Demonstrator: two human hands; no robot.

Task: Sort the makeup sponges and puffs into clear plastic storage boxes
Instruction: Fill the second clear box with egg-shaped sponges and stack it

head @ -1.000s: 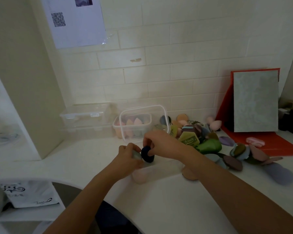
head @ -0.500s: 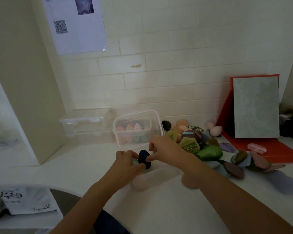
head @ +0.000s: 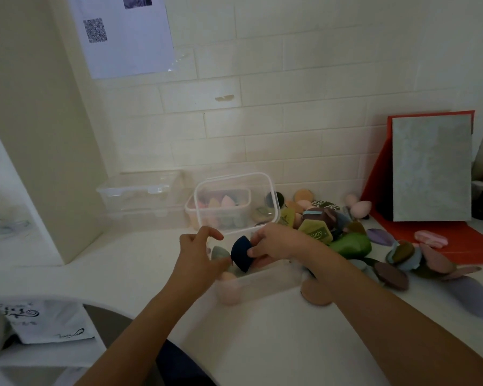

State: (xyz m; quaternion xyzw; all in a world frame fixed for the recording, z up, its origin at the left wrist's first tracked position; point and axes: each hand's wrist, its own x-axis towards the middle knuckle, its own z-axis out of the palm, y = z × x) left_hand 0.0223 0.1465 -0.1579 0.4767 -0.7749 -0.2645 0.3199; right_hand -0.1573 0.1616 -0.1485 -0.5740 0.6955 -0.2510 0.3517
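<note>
Two-handed over the clear box (head: 265,280), pinching a navy sponge (head: 241,253) in the right hand (head: 276,243), left hand (head: 195,254) curled beside a grey sponge (head: 219,252), hold unclear.

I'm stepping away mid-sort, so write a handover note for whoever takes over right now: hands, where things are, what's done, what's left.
Right hand pinches a navy sponge over the near open box.
Left hand touches a grey sponge; grip unclear.
Done: a pink sponge lies in the near box; the rear box holds several sponges.
Left: the pile of sponges and puffs on the right, plus a peach puff beside the near box.
Spare boxes stand at the left.
</note>
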